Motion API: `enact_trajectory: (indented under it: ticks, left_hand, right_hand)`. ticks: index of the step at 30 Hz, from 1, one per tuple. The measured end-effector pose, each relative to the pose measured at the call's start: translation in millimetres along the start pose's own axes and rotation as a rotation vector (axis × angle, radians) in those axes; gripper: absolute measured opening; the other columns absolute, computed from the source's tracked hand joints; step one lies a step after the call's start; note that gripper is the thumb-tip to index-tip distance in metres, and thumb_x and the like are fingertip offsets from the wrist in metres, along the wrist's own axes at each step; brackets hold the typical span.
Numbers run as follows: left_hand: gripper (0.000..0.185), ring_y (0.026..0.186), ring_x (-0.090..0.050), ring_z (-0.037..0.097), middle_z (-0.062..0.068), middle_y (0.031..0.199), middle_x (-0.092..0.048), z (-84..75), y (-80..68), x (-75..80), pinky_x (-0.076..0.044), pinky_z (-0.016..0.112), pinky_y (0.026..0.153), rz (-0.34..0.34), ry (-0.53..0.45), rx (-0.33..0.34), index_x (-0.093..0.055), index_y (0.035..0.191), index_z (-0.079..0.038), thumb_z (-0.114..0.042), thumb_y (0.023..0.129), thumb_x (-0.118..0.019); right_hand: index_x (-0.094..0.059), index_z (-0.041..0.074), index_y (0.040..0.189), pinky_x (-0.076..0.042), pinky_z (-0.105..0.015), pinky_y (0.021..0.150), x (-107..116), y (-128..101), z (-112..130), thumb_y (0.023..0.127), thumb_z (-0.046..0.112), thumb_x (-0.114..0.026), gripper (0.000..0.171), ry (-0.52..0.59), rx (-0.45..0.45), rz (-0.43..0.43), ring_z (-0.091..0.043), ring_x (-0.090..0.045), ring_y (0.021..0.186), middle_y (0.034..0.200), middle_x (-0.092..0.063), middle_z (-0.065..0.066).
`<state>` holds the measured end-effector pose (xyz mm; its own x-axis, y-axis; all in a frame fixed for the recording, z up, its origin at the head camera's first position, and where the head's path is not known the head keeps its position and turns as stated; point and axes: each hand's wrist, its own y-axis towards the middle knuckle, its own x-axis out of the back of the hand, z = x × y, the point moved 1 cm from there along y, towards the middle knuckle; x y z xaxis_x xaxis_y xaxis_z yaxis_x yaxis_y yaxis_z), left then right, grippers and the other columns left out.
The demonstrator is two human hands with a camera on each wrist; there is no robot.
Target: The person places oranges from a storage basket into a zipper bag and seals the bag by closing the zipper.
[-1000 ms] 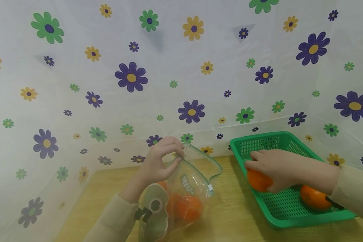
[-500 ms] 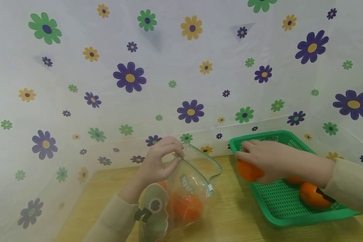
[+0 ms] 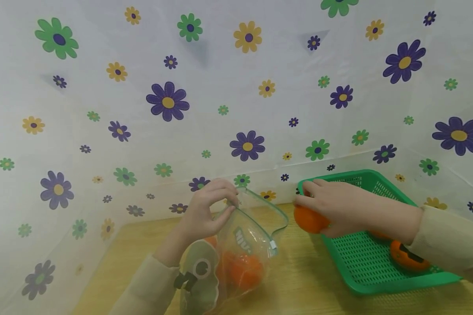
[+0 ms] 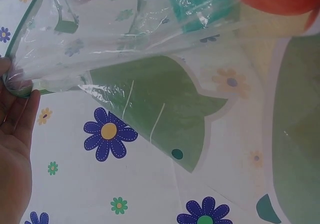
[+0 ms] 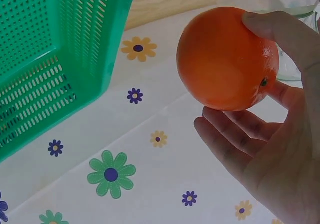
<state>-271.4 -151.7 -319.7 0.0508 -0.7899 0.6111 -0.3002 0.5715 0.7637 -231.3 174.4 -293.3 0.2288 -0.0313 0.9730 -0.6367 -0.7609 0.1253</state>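
Note:
My left hand (image 3: 206,210) pinches the rim of a clear zip bag (image 3: 256,236) with a green edge and a white slider, its mouth spread apart. Inside the bag an orange (image 3: 244,270) shows through the plastic, with more orange colour behind the printed green figure (image 3: 199,275). My right hand (image 3: 335,205) grips another orange (image 3: 310,218) over the left rim of a green basket (image 3: 378,286). In the right wrist view the thumb lies on top of this orange (image 5: 227,59) and fingers support it from below. The left wrist view shows fingers (image 4: 25,114) on the bag's edge.
In the basket lies an orange (image 3: 407,256), with part of another (image 3: 380,235) beneath my right forearm. Bag and basket stand on a wooden tabletop (image 3: 142,245). A white sheet with printed flowers (image 3: 205,131) rises behind and at both sides.
My right hand has carried the orange left and slightly up, from inside the basket to over its left rim. My left hand keeps its hold on the bag.

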Motion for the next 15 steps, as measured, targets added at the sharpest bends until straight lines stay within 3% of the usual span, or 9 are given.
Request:
enact_trajectory:
  ticks: [9, 15]
  left_hand:
    - [0.021, 0.102, -0.066, 0.025, 0.012, 0.098, -0.073, -0.8, 0.0, -0.1, -0.055, 0.028, 0.103, 0.006, -0.005, 0.004, -0.071, 0.091, -0.008, 0.011, 0.081, -0.071]
    - [0.021, 0.101, -0.066, 0.024, 0.011, 0.098, -0.073, -2.4, 0.5, 0.6, -0.055, 0.028, 0.101, 0.007, 0.003, 0.005, -0.071, 0.091, -0.007, 0.011, 0.081, -0.071]
  right_hand:
    - [-0.057, 0.023, 0.131, -0.065, -0.039, 0.079, 4.2, 15.3, 7.7, 0.072, 0.031, -0.097, 0.072, 0.006, -0.003, -0.090, -0.023, -0.063, 0.101, 0.118, -0.059, -0.007]
    - [-0.058, 0.023, 0.131, -0.065, -0.041, 0.082, 4.1, 23.3, 12.0, 0.072, 0.029, -0.097, 0.072, 0.036, -0.022, -0.094, -0.024, -0.064, 0.103, 0.119, -0.061, -0.007]
